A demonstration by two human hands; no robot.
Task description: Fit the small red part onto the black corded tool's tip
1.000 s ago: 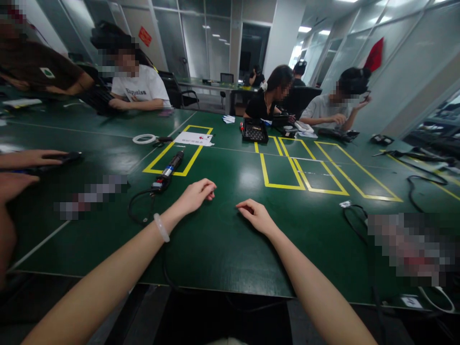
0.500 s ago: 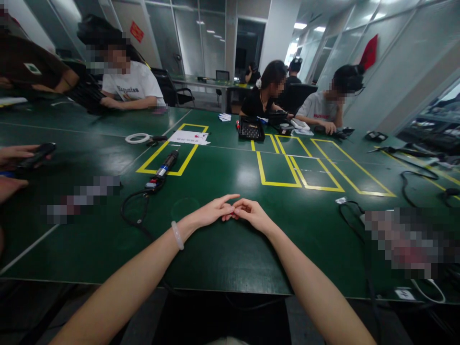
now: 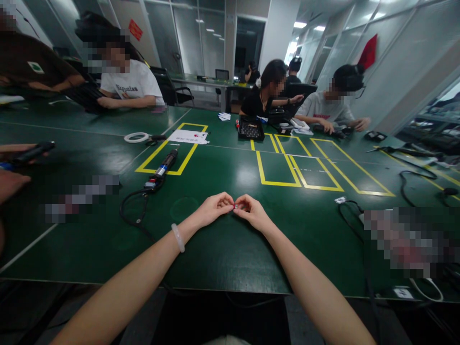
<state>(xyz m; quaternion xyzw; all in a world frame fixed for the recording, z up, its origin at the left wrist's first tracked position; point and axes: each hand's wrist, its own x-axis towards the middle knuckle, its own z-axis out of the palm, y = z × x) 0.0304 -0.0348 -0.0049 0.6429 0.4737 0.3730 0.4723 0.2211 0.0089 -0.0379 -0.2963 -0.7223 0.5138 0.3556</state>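
Above the green table (image 3: 230,258), my left hand (image 3: 214,209) and my right hand (image 3: 254,213) meet fingertip to fingertip. Both are closed in a pinch on a tiny red and pale piece (image 3: 235,206), too small to name. A white bracelet (image 3: 178,238) circles my left wrist. To the left of my hands lies an electric screwdriver (image 3: 162,170), its black cord curling back toward me. Beyond it a white paper sheet (image 3: 189,137) rests partly inside a yellow tape rectangle.
A black tray (image 3: 251,129) with small parts stands at the far side, near seated people. A white ring-shaped coil (image 3: 136,137) lies at back left. Several yellow tape outlines mark the table. At far left another person's hand (image 3: 14,184) is near a dark tool. Black cables run along the right.
My left fingers have curled in from a more stretched pose, and the tiny piece now shows between both hands' fingertips. Across the table, a person's arm has reached out to the right.
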